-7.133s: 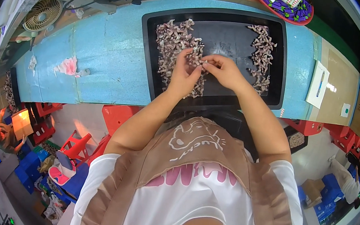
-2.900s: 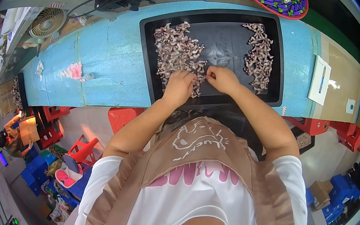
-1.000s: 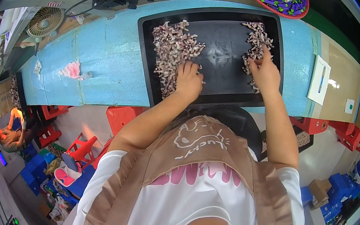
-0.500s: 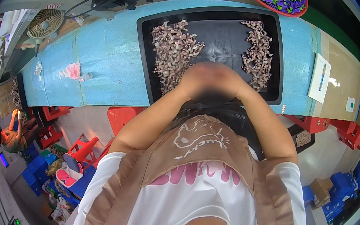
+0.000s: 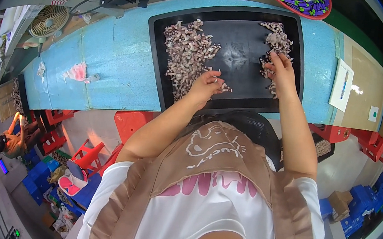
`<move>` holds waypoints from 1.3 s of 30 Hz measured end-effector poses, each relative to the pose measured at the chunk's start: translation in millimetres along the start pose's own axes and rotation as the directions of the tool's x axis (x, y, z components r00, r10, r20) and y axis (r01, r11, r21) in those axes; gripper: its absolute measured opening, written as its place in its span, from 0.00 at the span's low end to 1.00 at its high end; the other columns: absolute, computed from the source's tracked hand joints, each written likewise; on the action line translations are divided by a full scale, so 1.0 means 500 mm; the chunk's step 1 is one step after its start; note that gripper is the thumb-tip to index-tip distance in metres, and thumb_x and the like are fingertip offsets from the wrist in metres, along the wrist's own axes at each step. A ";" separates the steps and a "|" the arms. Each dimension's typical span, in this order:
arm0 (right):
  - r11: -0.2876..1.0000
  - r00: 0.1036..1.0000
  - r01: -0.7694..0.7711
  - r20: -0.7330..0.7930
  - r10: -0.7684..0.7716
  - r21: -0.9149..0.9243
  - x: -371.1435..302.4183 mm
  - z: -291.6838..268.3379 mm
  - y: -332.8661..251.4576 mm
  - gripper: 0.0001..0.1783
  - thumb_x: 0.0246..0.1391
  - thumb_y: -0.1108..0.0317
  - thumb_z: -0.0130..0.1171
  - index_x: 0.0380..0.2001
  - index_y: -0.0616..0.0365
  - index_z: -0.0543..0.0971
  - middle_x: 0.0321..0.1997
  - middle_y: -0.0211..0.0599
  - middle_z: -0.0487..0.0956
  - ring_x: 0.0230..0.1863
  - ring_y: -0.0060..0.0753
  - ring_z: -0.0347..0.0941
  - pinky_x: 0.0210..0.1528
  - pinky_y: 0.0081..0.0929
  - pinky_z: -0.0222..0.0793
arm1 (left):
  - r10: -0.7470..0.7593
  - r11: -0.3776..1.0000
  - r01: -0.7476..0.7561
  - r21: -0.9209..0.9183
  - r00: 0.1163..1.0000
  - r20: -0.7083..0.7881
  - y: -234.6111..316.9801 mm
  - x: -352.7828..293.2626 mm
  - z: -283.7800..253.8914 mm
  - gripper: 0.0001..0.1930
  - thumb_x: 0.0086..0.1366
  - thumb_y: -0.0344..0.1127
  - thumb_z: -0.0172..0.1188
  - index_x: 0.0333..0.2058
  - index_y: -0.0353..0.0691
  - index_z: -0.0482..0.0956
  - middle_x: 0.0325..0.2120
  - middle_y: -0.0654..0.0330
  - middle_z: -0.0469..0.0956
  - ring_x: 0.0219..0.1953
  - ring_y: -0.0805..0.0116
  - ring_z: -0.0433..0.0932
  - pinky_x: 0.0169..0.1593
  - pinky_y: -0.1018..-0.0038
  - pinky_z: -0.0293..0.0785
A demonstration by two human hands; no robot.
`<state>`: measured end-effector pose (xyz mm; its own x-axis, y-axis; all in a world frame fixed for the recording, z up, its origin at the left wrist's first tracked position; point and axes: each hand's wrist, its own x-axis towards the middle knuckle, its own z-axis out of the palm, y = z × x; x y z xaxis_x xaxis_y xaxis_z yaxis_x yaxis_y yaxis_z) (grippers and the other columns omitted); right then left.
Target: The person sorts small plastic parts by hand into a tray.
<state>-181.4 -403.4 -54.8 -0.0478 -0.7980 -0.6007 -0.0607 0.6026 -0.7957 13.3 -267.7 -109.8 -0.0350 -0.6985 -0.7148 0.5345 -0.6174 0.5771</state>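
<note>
Two hands [image 5: 206, 87] [image 5: 282, 75], one lettered apron [image 5: 210, 157]

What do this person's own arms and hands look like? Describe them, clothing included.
The left hand and right hand are ungloved, and no watch or bracelet is visible; any rings are too small to tell. Short white sleeves leave the forearms bare. Brown apron straps with ruffled edges run beside the sleeves.
</note>
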 end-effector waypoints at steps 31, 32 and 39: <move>0.916 0.788 0.230 0.615 0.022 -0.328 -0.018 0.053 0.110 0.12 0.50 0.67 0.56 0.36 0.64 0.73 0.29 0.38 0.77 0.26 0.27 0.73 0.31 0.22 0.69 | 0.568 0.530 -0.507 0.679 0.807 0.160 0.036 0.021 0.044 0.11 0.51 0.27 0.58 0.35 0.37 0.72 0.27 0.55 0.74 0.36 0.58 0.72 0.38 0.69 0.69; 0.899 0.821 0.249 0.571 0.001 -0.360 -0.011 0.040 0.102 0.09 0.52 0.70 0.53 0.32 0.65 0.73 0.27 0.35 0.77 0.22 0.23 0.72 0.29 0.19 0.68 | 0.530 0.635 -0.455 0.625 0.845 0.076 0.041 0.029 0.046 0.12 0.51 0.28 0.58 0.36 0.37 0.71 0.27 0.54 0.74 0.36 0.59 0.72 0.39 0.69 0.69; 0.979 0.985 -0.078 0.163 0.047 0.189 0.005 -0.019 0.007 0.13 0.52 0.66 0.52 0.41 0.57 0.71 0.36 0.35 0.77 0.31 0.24 0.74 0.30 0.17 0.65 | 0.609 -0.145 -0.168 0.975 0.761 0.222 0.060 0.080 0.047 0.19 0.50 0.31 0.59 0.44 0.44 0.71 0.39 0.50 0.66 0.40 0.52 0.71 0.40 0.63 0.71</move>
<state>-191.1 -403.4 -58.3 0.1126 -0.7583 -0.6421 0.1323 0.6519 -0.7467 7.8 -322.7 -111.7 0.1113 -0.9883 -0.1046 -0.8951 -0.1454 0.4214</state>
